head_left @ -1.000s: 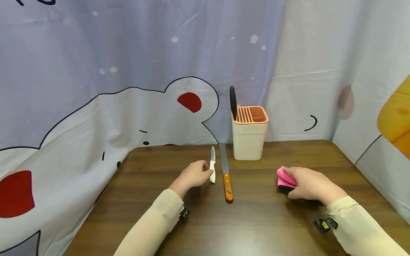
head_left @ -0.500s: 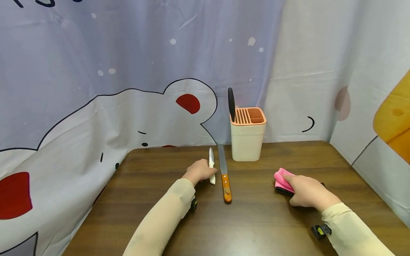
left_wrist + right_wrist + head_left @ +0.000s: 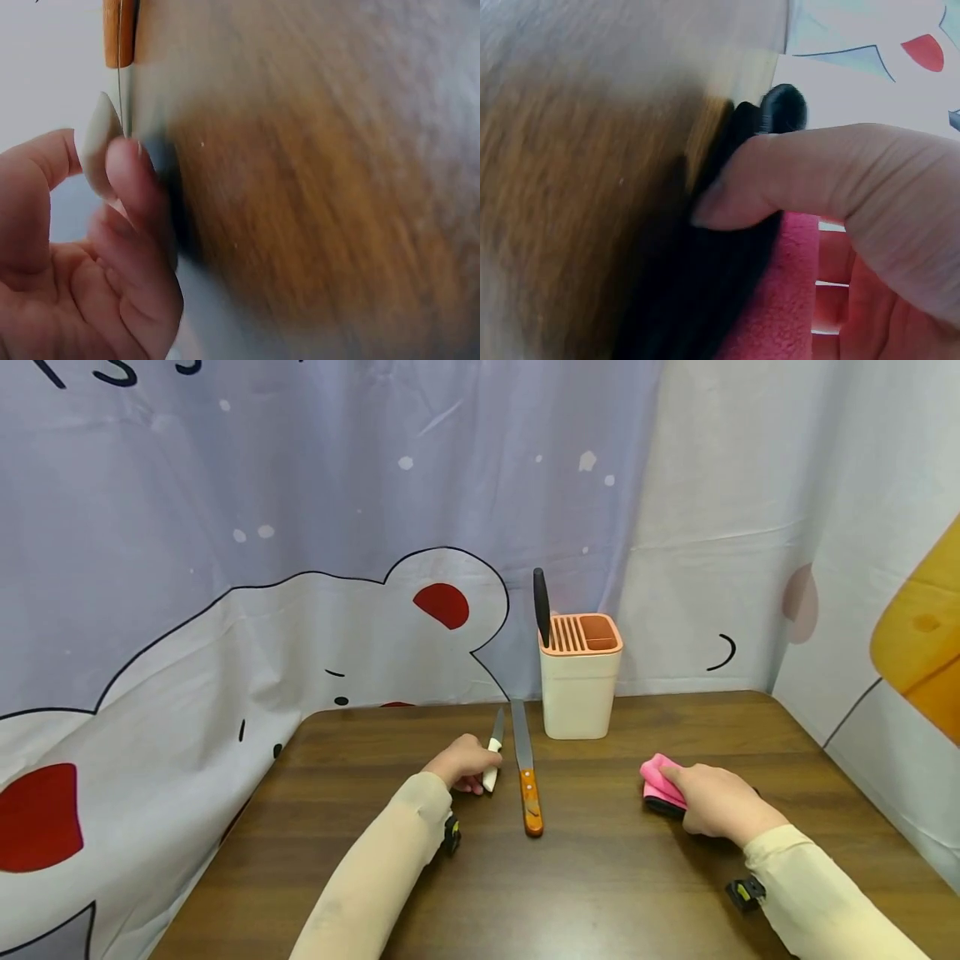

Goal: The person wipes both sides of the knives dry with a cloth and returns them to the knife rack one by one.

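Both hands are pinching something above the dark wooden table (image 3: 600, 885), each reaching in from a pale yellow sleeve with a small black device at the wrist. On the left, the left hand (image 3: 467, 762) is gripping the small knife (image 3: 492, 770) by its white handle; the left wrist view is showing the fingers and thumb closing on that handle from opposite sides. The knife's blade is pointing away from the person, toward the back edge of the table, and whether the handle is touching the wood I cannot tell. Just right of it, the long flat-bladed tool (image 3: 527, 768) is lying on the table, its orange-brown handle pointing toward the person and its metal blade reaching the back edge. Farther right, the cream holder (image 3: 579, 697) is standing upright near that edge, its orange top showing slots beside open compartments, and a black handle (image 3: 542, 608) is rising from its left side. Well apart to the right, the folded pink-and-black cloth (image 3: 662, 783) is sitting in the right hand (image 3: 722, 802); the right wrist view is showing the thumb pressing the black side while fingers are lying behind the pink one. Behind everything, a printed curtain (image 3: 300, 485) is hanging.
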`<state>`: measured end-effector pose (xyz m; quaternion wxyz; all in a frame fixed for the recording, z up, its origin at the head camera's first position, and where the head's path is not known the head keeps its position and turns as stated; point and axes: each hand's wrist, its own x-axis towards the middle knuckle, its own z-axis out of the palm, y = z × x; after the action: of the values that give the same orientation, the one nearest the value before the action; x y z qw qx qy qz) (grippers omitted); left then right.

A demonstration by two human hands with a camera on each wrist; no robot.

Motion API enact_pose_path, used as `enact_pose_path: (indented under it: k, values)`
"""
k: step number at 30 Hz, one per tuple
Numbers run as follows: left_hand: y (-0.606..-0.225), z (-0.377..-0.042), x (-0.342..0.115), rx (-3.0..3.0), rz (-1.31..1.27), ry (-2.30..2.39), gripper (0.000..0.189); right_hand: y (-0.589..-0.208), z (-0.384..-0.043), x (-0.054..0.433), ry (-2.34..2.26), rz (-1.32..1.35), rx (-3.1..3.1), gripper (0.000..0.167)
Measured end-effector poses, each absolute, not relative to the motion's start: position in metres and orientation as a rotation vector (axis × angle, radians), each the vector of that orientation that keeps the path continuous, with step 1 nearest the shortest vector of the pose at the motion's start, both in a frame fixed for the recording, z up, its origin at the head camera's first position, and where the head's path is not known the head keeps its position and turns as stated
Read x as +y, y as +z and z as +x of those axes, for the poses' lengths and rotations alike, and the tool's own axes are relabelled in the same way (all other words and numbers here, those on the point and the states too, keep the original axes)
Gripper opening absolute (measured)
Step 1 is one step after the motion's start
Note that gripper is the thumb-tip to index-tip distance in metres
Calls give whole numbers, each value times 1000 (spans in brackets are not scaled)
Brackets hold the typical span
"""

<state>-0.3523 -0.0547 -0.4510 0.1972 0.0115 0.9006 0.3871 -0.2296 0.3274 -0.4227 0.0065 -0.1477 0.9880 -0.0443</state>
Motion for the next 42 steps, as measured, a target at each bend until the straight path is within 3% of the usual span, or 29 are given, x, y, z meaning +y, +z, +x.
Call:
enact_pose_path:
  k: [13, 22, 27, 34, 42]
  values:
    - [-460, -358, -72, 2089, 135, 1350, 26, -426, -236, 335, -158, -494, 3130, 67]
    - [-456, -330, -89, 2005, 218, 1559, 30, -427, -244, 362, -442, -455, 3174, 56]
    - [-442, -307, -96, 1918, 285, 1731, 39, -409, -246, 368, -625, -469, 3170, 55]
    - [-416, -274, -88, 1838, 426, 1867, 39, -371, -247, 342, -936, -628, 3167, 52]
    - [-404, -264, -58, 1754, 508, 1892, 37, -345, -253, 295, -1269, -794, 3076, 49]
